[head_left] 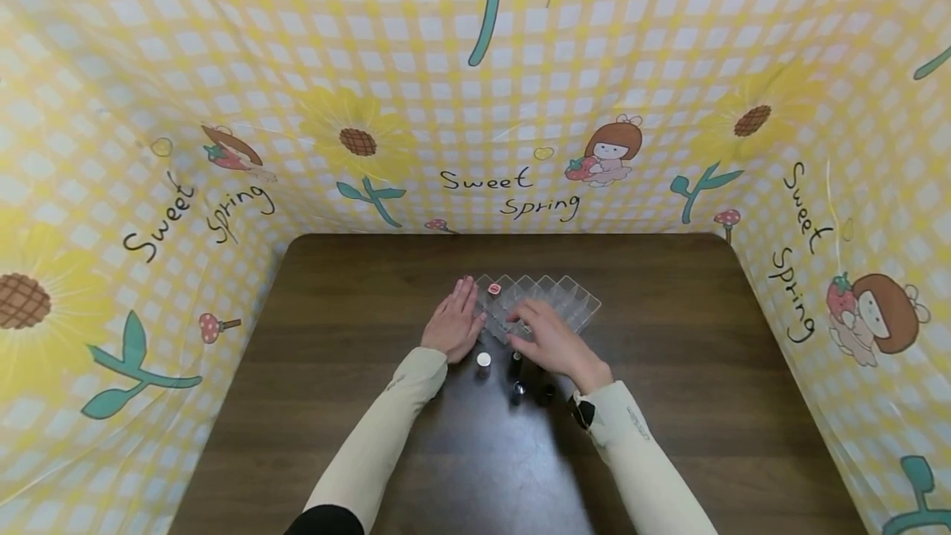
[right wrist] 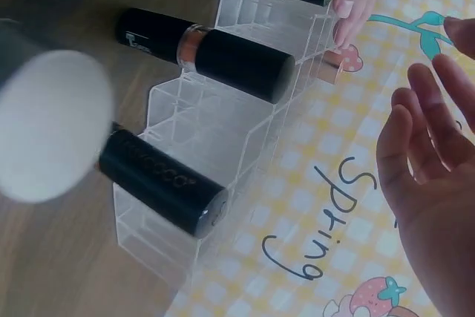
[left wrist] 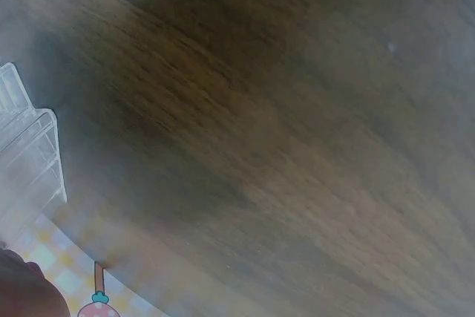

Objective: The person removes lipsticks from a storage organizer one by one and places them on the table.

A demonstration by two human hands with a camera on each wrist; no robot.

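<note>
A clear plastic organizer (head_left: 572,300) with stepped compartments sits on the table. My left hand (head_left: 453,324) lies against its left side, fingers extended; part of it shows dark in the left wrist view's corner. My right hand (head_left: 553,341) hovers over the organizer's front, fingers loosely bent; the right wrist view shows its palm (right wrist: 445,183) with nothing held. One tube with a red-and-white end (head_left: 494,290) stands in a back-left compartment. Before the organizer stand a white-capped tube (head_left: 484,362) and several black lipstick tubes, one with a copper band (right wrist: 200,57), another lettered (right wrist: 163,180).
The dark wood table (head_left: 357,295) extends around the organizer on all sides. A yellow checked cloth (head_left: 416,114) with printed flowers and figures hangs along the back and both sides. A dark band (head_left: 583,411) is on the right wrist.
</note>
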